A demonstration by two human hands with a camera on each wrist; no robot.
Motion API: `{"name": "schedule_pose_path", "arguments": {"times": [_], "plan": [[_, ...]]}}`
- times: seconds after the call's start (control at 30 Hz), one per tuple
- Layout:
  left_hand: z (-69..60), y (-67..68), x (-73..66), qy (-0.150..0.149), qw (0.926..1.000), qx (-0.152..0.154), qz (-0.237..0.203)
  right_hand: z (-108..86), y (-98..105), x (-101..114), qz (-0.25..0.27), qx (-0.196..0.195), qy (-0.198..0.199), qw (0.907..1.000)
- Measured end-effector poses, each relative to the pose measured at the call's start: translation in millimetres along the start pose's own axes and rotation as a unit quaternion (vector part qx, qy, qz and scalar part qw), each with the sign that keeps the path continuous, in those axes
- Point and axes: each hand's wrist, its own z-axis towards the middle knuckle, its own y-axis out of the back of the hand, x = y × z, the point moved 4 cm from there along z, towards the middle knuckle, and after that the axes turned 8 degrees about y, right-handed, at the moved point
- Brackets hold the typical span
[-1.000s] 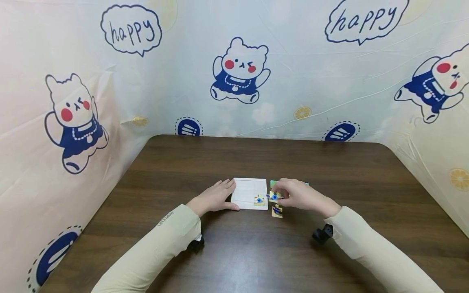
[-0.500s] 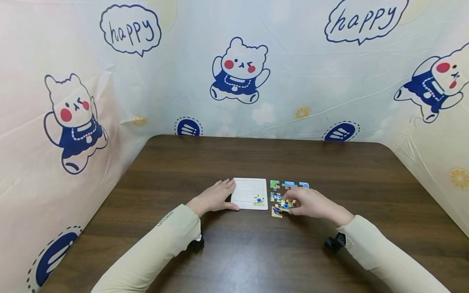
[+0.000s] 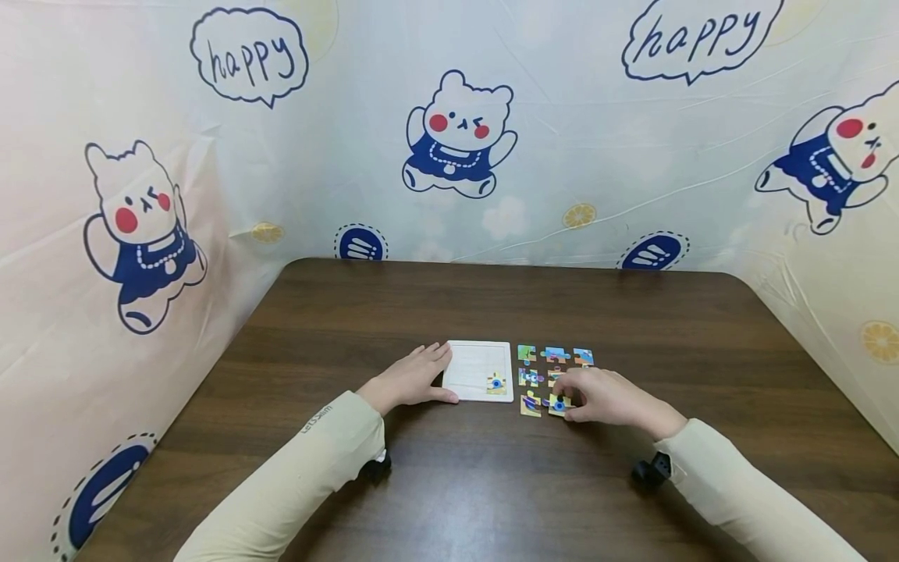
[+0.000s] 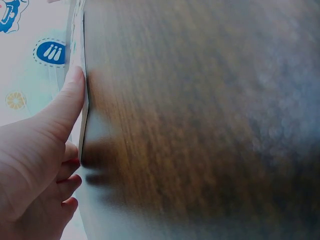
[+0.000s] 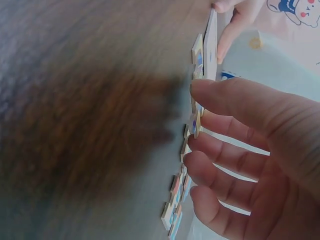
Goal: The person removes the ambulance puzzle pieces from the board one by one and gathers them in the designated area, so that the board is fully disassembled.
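My right hand (image 3: 597, 398) pinches a yellow puzzle piece (image 3: 559, 404) with a blue round mark, at the near right corner of the loose pieces. In the right wrist view this piece (image 5: 195, 125) shows tilted near the thumb and fingertips. My left hand (image 3: 410, 378) rests against the left side of a white puzzle tray (image 3: 463, 371), thumb by its near corner, fingers by its far one. The left wrist view shows that thumb (image 4: 62, 107) straight along the tray's edge. A similar yellow piece (image 3: 496, 384) lies in the tray's near right corner.
Several loose pieces lie right of the tray, among them a green one (image 3: 527, 353), a blue one (image 3: 556, 355) and a yellow-purple one (image 3: 531, 403). My right hand partly covers the group. A printed cloth (image 3: 460, 226) hangs behind the brown table (image 3: 449, 476).
My right hand has moved right and toward me with the yellow piece, away from the tray, uncovering other loose pieces. The left hand and tray have stayed put.
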Motion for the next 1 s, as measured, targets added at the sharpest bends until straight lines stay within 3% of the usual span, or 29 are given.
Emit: {"name": "schedule_pose_path", "arguments": {"times": [1.0], "plan": [[0.2, -0.9, -0.3, 0.01, 0.9999, 0.005, 0.004, -0.7, 2.5, -0.3, -0.007, 0.005, 0.002, 1.0]]}}
